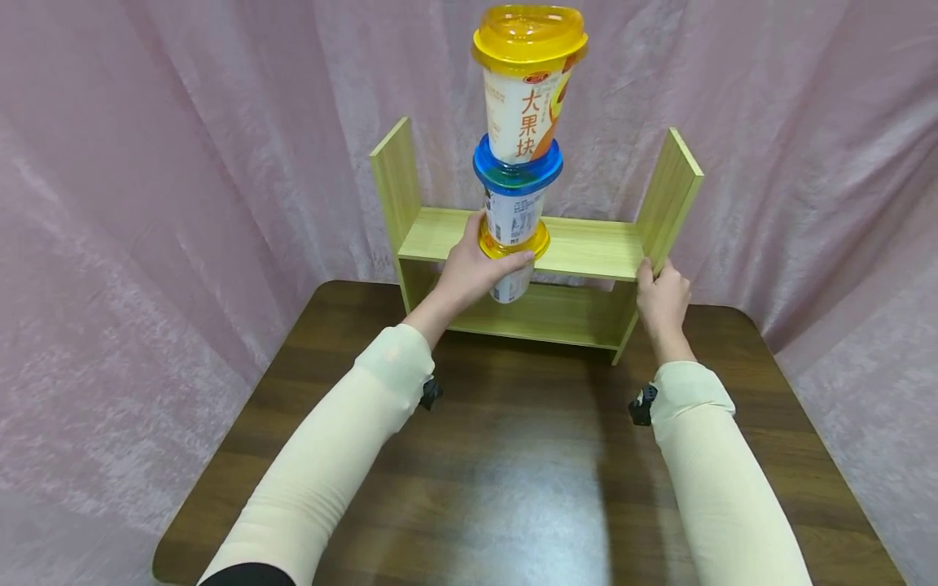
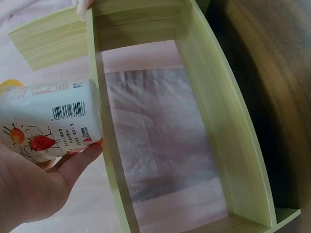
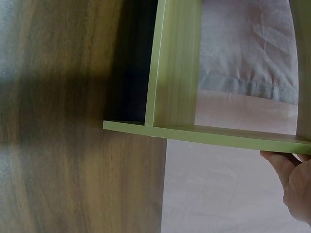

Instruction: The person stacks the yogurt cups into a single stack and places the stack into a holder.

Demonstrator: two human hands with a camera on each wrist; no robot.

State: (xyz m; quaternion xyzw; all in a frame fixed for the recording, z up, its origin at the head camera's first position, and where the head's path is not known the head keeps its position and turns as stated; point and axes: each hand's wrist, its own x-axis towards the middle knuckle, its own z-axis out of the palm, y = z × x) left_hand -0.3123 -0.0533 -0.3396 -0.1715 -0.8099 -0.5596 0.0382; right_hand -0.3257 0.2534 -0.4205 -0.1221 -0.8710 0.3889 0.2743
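Three lidded drink cups stand stacked in front of the shelf. A large cup with an orange-yellow lid [image 1: 523, 114] is on top, a blue-lidded cup [image 1: 513, 213] in the middle, and a yellow-lidded cup [image 1: 513, 286] at the bottom. My left hand [image 1: 469, 268] grips the stack around the bottom cup, thumb across its front. In the left wrist view, the base of a white cup [image 2: 58, 116] with a strawberry print lies close by the shelf's edge; contact is unclear. My right hand [image 1: 665, 301] holds the right side panel of the light wooden shelf [image 1: 593, 244].
The two-level shelf stands at the back of a dark brown wooden table [image 1: 513, 456]. Its side panels rise above the upper board. A pink curtain [image 1: 220, 163] hangs behind and around the table.
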